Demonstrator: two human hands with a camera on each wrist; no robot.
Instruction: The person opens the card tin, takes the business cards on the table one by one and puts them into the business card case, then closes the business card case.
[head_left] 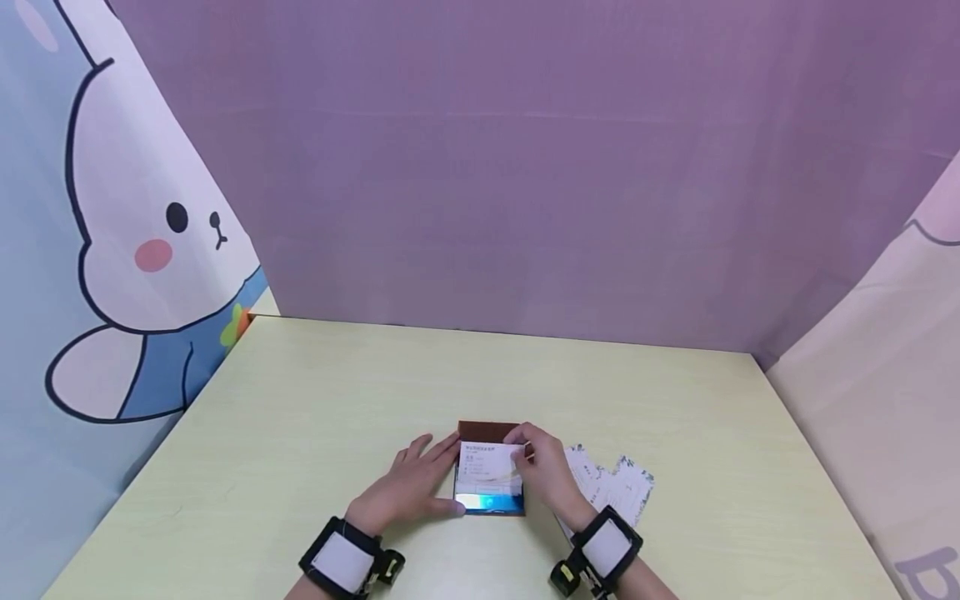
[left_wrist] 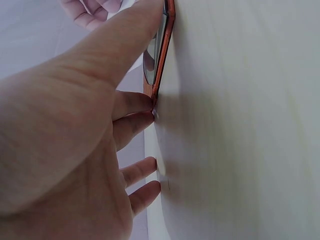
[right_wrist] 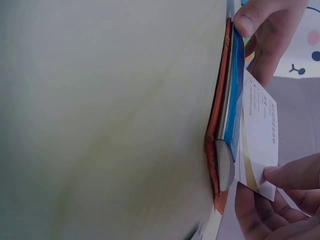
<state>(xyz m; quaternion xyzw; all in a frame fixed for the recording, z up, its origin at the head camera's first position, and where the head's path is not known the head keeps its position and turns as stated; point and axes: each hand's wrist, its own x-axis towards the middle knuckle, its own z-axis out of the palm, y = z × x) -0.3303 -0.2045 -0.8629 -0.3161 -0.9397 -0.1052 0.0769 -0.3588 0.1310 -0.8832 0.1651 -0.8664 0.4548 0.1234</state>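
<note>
A brown card holder (head_left: pixel 487 431) lies flat near the table's front edge, with a shiny blue strip at its near end. My left hand (head_left: pixel 408 487) lies against its left side with straight fingers, and the thumb presses on the near left corner. My right hand (head_left: pixel 543 471) pinches a white business card (head_left: pixel 487 462) over the holder. In the right wrist view the card (right_wrist: pixel 260 135) stands tilted off the holder (right_wrist: pixel 220 125), its lower end pinched in my fingers (right_wrist: pixel 285 175). The left wrist view shows the holder's orange-brown edge (left_wrist: pixel 162 50) under my left thumb.
Several loose white business cards (head_left: pixel 611 483) lie fanned on the pale yellow table (head_left: pixel 315 400) just right of my right hand. A purple backdrop stands behind the table, a cartoon rabbit curtain (head_left: pixel 127 250) hangs on the left, and a pale cloth on the right.
</note>
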